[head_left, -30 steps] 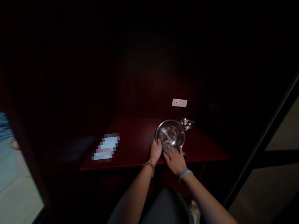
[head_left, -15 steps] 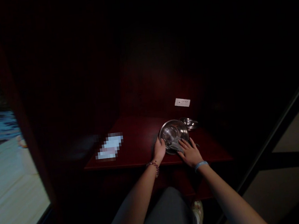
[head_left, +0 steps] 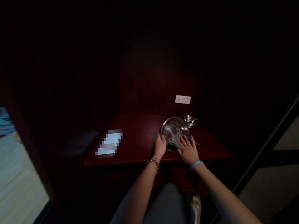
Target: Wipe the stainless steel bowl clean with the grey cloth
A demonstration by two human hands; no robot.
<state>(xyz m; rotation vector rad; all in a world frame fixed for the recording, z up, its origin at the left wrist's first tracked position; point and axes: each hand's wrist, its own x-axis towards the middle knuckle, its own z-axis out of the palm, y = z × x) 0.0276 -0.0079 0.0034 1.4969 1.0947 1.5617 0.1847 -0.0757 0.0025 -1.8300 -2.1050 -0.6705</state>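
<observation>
A shiny metal bowl point(head_left: 170, 128) is tilted on the dark red shelf point(head_left: 138, 134), its opening facing me. My left hand point(head_left: 159, 147) grips the bowl's left rim, thumb over the edge. A grey cloth point(head_left: 175, 143) lies against the lower right of the bowl's inside. My right hand point(head_left: 188, 150) rests over the cloth with its fingers spread, pressing it to the bowl. Behind the bowl on the right sits a second metal dish point(head_left: 190, 120).
A pixelated pale rectangle point(head_left: 110, 143) lies on the shelf's left side. On the back wall is a white socket plate point(head_left: 183, 99). A pale wooden surface point(head_left: 14, 181) is at the far left, beyond a dark upright panel. My knee shows below the shelf edge.
My right hand has shifted slightly left and up over the cloth, its fingers now more upright. My left hand keeps its hold on the bowl. The view has tilted slightly.
</observation>
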